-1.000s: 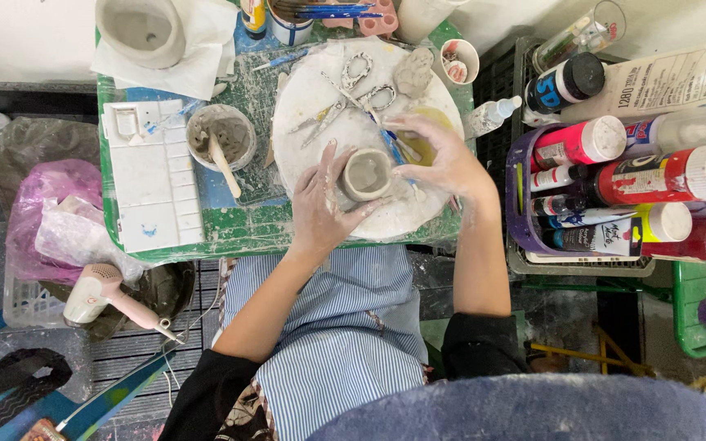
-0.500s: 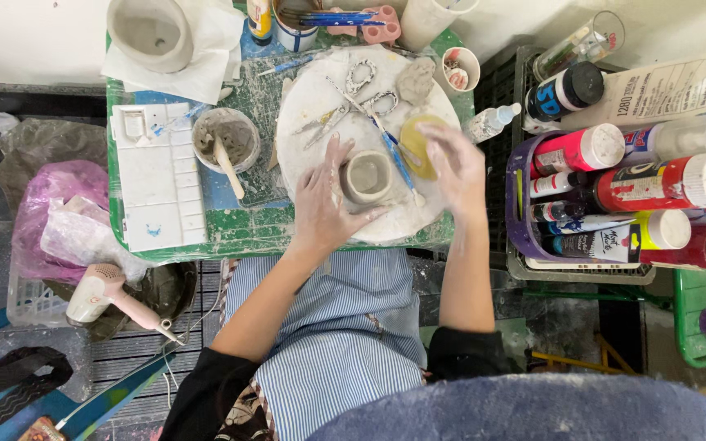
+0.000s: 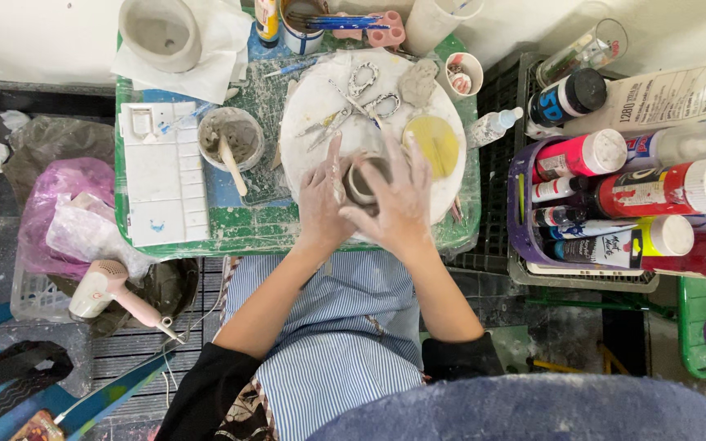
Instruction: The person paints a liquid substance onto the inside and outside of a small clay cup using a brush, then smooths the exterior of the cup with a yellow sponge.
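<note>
A small grey clay cup (image 3: 363, 181) stands on a round white turntable (image 3: 320, 98) on the green table (image 3: 239, 224). My left hand (image 3: 322, 196) presses against the cup's left side. My right hand (image 3: 398, 200) wraps over its right side and front, hiding much of it. Both hands are smeared with clay. A yellow sponge (image 3: 433, 144), metal loop tools (image 3: 363, 91) and a lump of clay (image 3: 417, 82) lie on the turntable beyond the cup.
A bowl of slip with a stick (image 3: 230, 140) and a white palette (image 3: 163, 171) sit left of the turntable. A large grey pot (image 3: 161, 31) stands at back left. Paint bottles (image 3: 655, 192) fill a basket on the right. A hairdryer (image 3: 112, 292) lies lower left.
My right hand has come back from the yellow sponge and closed around the cup's right side. My left hand stays on the cup.
</note>
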